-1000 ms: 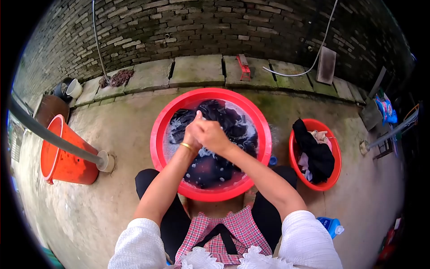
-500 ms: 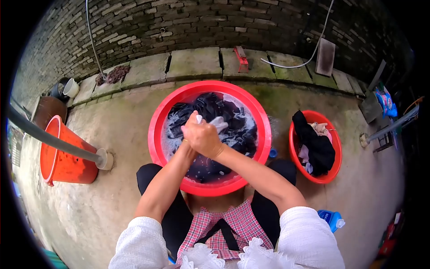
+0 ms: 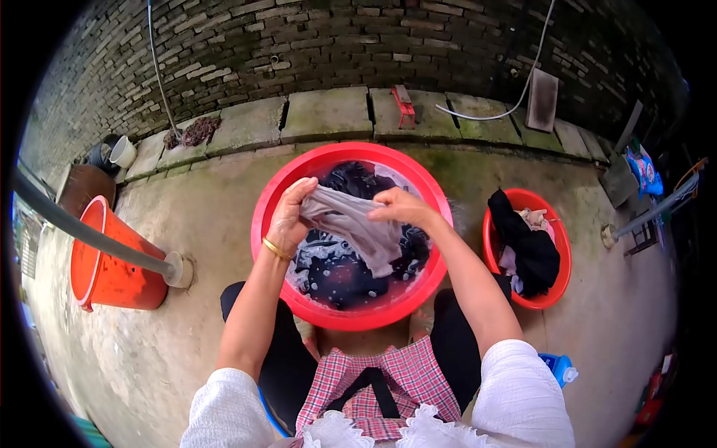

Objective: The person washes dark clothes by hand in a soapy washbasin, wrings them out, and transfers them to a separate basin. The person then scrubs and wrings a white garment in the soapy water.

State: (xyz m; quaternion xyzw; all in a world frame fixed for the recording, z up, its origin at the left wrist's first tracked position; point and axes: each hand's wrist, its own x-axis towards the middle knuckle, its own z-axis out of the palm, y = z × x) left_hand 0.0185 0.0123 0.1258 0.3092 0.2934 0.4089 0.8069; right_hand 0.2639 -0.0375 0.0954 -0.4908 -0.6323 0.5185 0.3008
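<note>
A wet grey cloth garment [image 3: 358, 224] is stretched between my two hands above the large red basin [image 3: 263, 216]. My left hand [image 3: 290, 216] grips its left end, fingers closed on the fabric. At the upper right edge, my right hand [image 3: 403, 207] pinches the cloth between thumb and fingers. The rest of the garment hangs down toward the water. Beneath it, dark clothes [image 3: 340, 280] soak in sudsy water. What exact kind of garment the grey cloth is, I cannot make out.
To the right stands a smaller red basin [image 3: 565, 257] holding black and pale clothes. A blue bottle [image 3: 559, 367] is near my right elbow. On the left are an orange bucket [image 3: 123, 261] and a grey pole [image 3: 97, 231]. A mop [image 3: 196, 133] lies by the brick wall.
My hands were clasped together around the bunched cloth. Now they are apart, and the grey cloth is spread out between them over the basin.
</note>
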